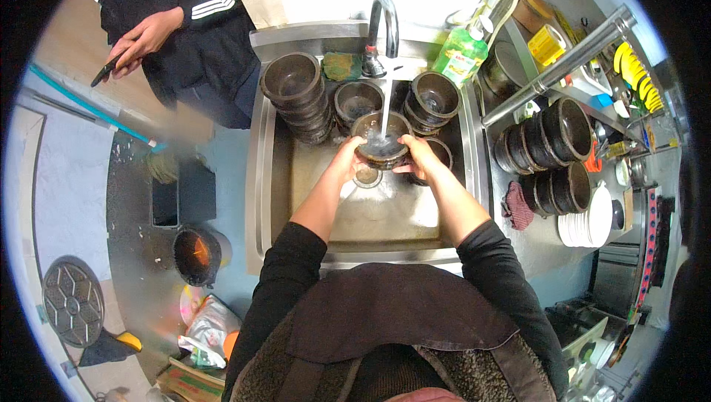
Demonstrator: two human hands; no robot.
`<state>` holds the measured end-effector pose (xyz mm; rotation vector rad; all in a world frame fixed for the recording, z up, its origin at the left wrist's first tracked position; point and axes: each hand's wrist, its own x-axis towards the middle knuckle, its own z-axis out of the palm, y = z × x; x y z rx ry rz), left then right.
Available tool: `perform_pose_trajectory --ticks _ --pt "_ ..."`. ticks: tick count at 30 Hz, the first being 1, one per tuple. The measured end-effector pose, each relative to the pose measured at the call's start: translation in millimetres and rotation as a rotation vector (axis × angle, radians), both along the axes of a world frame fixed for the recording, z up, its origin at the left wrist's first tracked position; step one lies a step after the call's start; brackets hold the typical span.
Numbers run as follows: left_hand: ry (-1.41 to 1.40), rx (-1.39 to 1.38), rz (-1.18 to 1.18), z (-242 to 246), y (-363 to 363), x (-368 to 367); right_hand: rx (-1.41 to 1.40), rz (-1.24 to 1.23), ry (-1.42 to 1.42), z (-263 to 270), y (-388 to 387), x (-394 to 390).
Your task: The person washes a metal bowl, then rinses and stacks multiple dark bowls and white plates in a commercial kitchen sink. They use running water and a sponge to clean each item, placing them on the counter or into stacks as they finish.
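My left hand point(350, 158) and my right hand point(415, 156) grip opposite sides of a dark stone bowl point(377, 149), thumbs on its rim. Water from the curved chrome faucet point(383, 24) runs into it. The bowl is over a stainless steel sink point(361, 218), near the round drain strainer point(367, 177). A tall stack of dark bowls point(297, 96) stands at the sink's back left. More bowls stand behind my hands point(358, 103) and at the back right point(433, 99). Another bowl point(441, 154) is partly hidden by my right hand.
A green soap bottle point(460, 54) and a scouring pad point(341, 66) are at the sink's back. On the right counter are tipped stacks of dark bowls point(572, 129), white plates point(589, 218) and a reddish cloth point(517, 206). At left another person point(178, 41) holds a phone; a bucket point(200, 255) stands below.
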<state>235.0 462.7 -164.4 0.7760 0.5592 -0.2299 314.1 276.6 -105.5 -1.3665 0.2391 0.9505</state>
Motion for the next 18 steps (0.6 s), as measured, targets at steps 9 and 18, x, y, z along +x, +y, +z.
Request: perform_pose_trajectory --ticks 9,18 --pt "0.333 0.094 -0.426 -4.5 -19.2 -109.8 -0.04 0.094 0.424 -62.5 -32.4 -105.2" --pt "0.615 0.245 -0.607 -23.2 0.0 -2.7 0.011 -0.017 0.482 -70.3 -19.1 -30.2"
